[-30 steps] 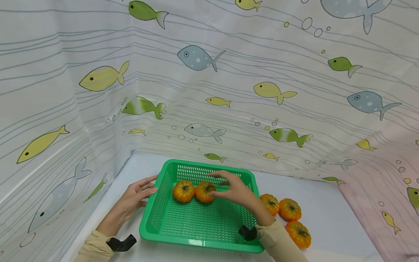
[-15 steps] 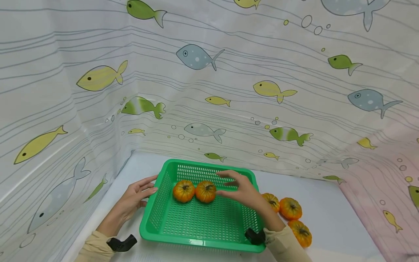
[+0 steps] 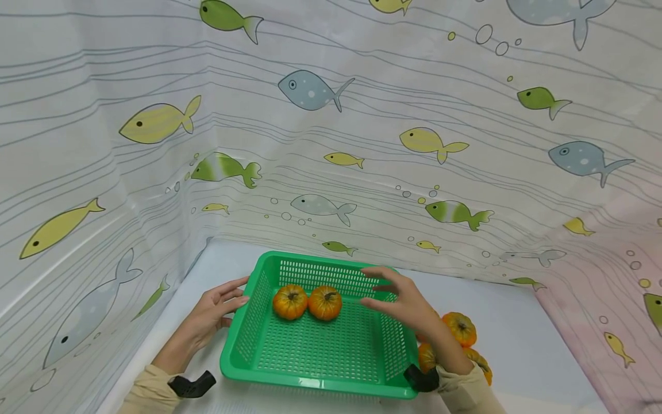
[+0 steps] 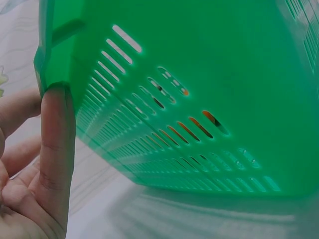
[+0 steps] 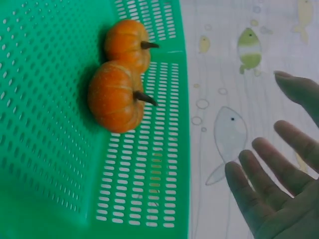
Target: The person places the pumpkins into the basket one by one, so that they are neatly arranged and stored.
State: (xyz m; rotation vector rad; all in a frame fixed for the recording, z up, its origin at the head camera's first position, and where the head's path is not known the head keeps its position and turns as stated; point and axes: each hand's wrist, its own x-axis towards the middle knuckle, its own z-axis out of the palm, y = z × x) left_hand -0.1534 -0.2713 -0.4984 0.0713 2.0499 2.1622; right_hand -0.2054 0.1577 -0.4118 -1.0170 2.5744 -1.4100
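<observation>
And here we are above the large rectangular basket of bright green slotted plastic (image 3: 320,384), planted on the white tabletop (image 3: 522,322); inside it, towards the back and left of the middle, sit two small round ribbed pumpkins, the left orange pumpkin (image 3: 289,303) and the right orange pumpkin (image 3: 324,303), side by side and each topped with a dark stem; the left hand (image 3: 209,313) is at the basket's left side, its fingers released and resting against the rim from outside; over on the other side, the right hand (image 3: 400,296) hangs above the basket's right end, its fingers released, parted and slightly bent, with nothing in their grasp; the right wrist view has those fingers spread, well apart from both pumpkins!

Look to the right, outside the basket, where more small orange pumpkins (image 3: 459,329) lie grouped on the tabletop, partly hidden by the right forearm, so the exact count is hard to tell; the left wrist view catches patches of orange through the basket's slots; both arms wear beige sleeves (image 3: 468,394), and a black plastic device (image 3: 192,385) shows at each wrist; behind it all rises the pale sheet printed with green, yellow and blue-grey fish (image 3: 248,103), wavy lines running right across it.
</observation>
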